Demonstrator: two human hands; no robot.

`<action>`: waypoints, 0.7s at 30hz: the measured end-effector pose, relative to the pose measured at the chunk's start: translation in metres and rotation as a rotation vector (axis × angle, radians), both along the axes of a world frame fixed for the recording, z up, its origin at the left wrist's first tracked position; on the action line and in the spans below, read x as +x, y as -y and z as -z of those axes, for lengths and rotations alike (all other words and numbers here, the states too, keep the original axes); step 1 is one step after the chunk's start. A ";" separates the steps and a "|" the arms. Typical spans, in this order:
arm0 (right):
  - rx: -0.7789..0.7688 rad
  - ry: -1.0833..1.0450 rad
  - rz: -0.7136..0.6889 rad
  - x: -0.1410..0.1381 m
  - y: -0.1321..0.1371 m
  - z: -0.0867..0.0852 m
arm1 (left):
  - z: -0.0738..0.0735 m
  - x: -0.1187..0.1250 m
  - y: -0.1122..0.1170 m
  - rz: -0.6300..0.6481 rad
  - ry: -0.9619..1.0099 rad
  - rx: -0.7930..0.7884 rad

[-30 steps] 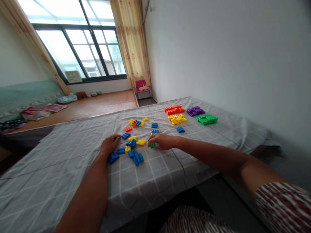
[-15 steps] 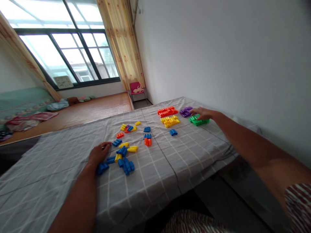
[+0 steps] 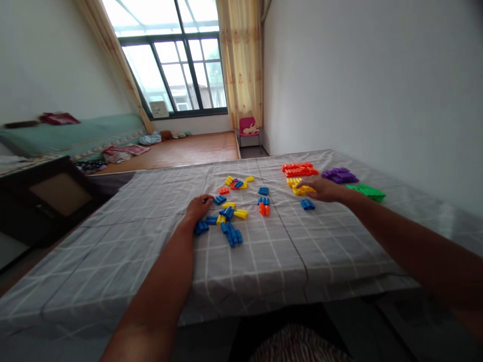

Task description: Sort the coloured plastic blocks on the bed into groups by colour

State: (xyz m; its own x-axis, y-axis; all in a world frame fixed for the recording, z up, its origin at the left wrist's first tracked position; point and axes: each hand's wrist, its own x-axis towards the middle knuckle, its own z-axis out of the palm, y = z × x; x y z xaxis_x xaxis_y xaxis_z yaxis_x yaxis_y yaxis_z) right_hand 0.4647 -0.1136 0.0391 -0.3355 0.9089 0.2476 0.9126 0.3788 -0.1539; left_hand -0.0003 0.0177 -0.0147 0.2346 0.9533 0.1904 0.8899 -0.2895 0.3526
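Small plastic blocks lie on a grey checked cloth [image 3: 264, 251]. My left hand [image 3: 198, 207] rests on the cloth with fingers curled, touching a loose cluster of blue and yellow blocks [image 3: 228, 223]. My right hand [image 3: 320, 188] hovers flat, fingers stretched out, over the sorted yellow pile [image 3: 300, 187], just behind a lone blue block [image 3: 307, 204]. Behind it are the sorted orange pile [image 3: 300, 169], purple pile [image 3: 339, 175] and green pile [image 3: 366, 191]. An orange and blue pair [image 3: 263, 206] lies mid-table.
More mixed blocks [image 3: 236, 183] sit further back on the cloth. A white wall runs along the right side. Beyond the table are a wooden platform [image 3: 181, 151], a pink chair [image 3: 249, 128], a window and a dark cabinet [image 3: 49, 201] at left.
My right hand went from the loose blocks to the green pile, then drew back left over the yellow pile. The view swung right. My left hand stayed by the blue cluster.
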 end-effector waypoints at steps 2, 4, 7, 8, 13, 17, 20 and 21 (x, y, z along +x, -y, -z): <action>-0.047 0.009 -0.135 -0.044 -0.018 0.008 | 0.000 -0.001 0.001 0.007 0.024 0.017; -0.086 0.022 -0.185 -0.082 -0.036 0.014 | 0.000 -0.003 0.000 0.004 0.053 0.042; -0.107 0.091 -0.019 -0.116 -0.064 0.016 | 0.002 -0.006 -0.001 0.001 0.096 0.067; -0.114 0.115 0.067 -0.122 -0.074 0.016 | 0.003 -0.006 -0.002 0.005 0.107 0.071; -0.260 0.148 0.263 -0.130 -0.106 0.020 | 0.004 -0.003 -0.003 0.039 0.110 0.078; -0.208 -0.010 0.187 -0.135 -0.104 0.021 | 0.002 -0.001 -0.001 0.045 0.092 0.070; -0.139 -0.139 0.126 -0.130 -0.096 0.019 | 0.000 -0.001 0.000 0.037 0.062 0.055; -0.120 -0.187 0.115 -0.125 -0.092 0.018 | 0.000 -0.001 0.000 0.035 0.053 0.050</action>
State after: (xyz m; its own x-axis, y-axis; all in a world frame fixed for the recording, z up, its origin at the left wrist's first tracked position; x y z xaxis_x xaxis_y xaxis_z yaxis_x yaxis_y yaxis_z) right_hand 0.3400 -0.0212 0.0215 -0.1866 0.9651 0.1839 0.9003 0.2429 -0.3613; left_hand -0.0014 0.0178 -0.0147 0.2561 0.9336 0.2507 0.8595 -0.3386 0.3829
